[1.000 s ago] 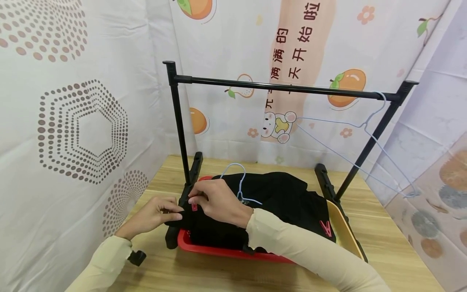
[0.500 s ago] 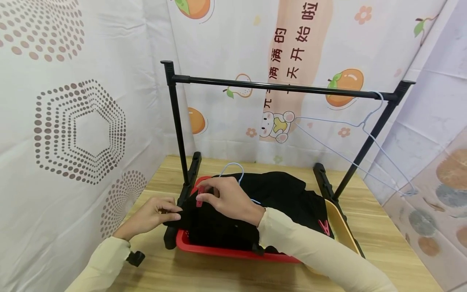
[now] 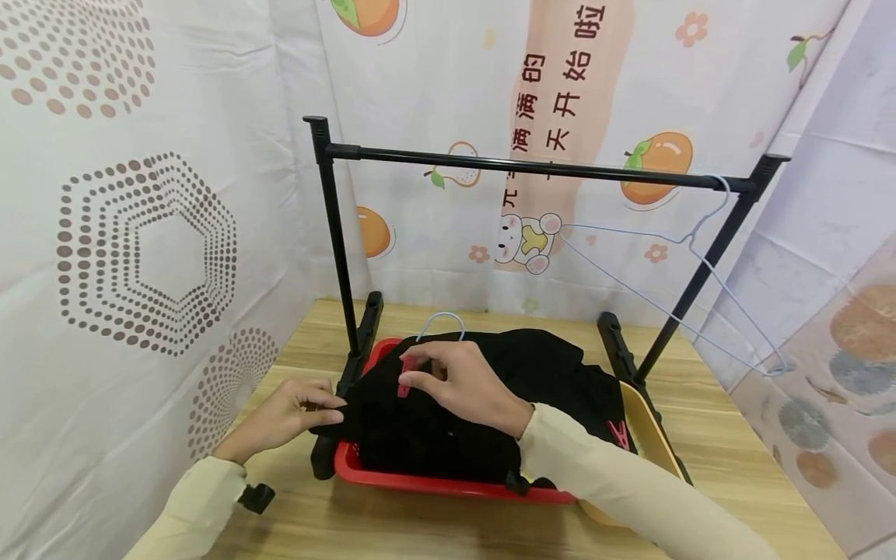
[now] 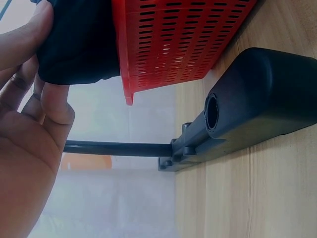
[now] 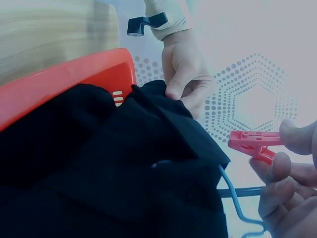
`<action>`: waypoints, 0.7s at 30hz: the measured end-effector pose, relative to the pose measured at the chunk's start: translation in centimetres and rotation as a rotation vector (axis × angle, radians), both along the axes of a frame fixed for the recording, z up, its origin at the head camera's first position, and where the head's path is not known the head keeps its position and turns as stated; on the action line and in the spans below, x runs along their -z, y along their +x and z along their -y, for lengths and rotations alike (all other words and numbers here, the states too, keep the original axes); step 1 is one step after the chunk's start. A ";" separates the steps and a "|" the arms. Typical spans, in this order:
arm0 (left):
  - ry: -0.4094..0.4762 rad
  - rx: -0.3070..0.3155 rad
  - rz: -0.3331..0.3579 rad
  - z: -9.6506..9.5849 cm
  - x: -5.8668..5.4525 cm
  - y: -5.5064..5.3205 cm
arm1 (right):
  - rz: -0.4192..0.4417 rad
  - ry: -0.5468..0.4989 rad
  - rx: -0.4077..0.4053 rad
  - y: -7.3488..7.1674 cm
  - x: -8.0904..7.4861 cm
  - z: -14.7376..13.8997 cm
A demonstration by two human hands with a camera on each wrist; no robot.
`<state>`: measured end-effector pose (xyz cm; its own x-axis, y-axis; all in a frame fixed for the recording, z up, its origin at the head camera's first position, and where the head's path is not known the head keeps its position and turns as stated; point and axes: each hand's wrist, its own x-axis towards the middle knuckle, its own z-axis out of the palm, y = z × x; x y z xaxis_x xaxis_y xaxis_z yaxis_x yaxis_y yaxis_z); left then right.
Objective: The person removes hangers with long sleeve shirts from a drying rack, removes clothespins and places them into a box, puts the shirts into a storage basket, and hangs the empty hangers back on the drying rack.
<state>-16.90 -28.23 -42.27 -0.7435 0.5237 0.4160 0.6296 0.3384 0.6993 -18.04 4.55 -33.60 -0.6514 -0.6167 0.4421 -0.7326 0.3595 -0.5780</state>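
Note:
A black garment point(image 3: 434, 443) lies bunched over a red basket point(image 3: 455, 488), and the hook of a blue hanger point(image 3: 442, 315) sticks up behind it. At its left corner my left hand point(image 3: 283, 412) pinches the cloth between thumb and fingers, with the cloth edge point(image 4: 79, 49) hanging past the basket's rim. My right hand point(image 3: 472, 385) holds a pink clothespin point(image 5: 247, 144) by its handles, above the garment and apart from the cloth. The right wrist view shows the blue hanger's wire point(image 5: 235, 196) coming out beside the fabric. A second pink clothespin point(image 3: 619, 434) rests on the garment's right side.
A black rack's bar point(image 3: 518, 166) spans above the baskets, with a blue hanger point(image 3: 623, 231) hanging at its right end. The rack's left foot point(image 4: 237, 109) stands beside the red basket. A yellow basket point(image 3: 651, 424) adjoins on the right. Printed curtains surround the wooden table point(image 3: 392, 529).
My right hand has moved right, away from the left hand, carrying the clothespin off the garment's left corner. My left hand keeps its pinch on the cloth.

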 end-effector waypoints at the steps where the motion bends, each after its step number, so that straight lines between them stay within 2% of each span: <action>1: -0.003 -0.002 0.000 0.0 0.0 0.0 | 0.001 -0.002 0.003 0.0 0.0 -0.2; 21: -0.015 -0.024 0.013 -0.1 -0.1 0.1 | -0.013 -0.072 0.052 0.1 0.3 -4.8</action>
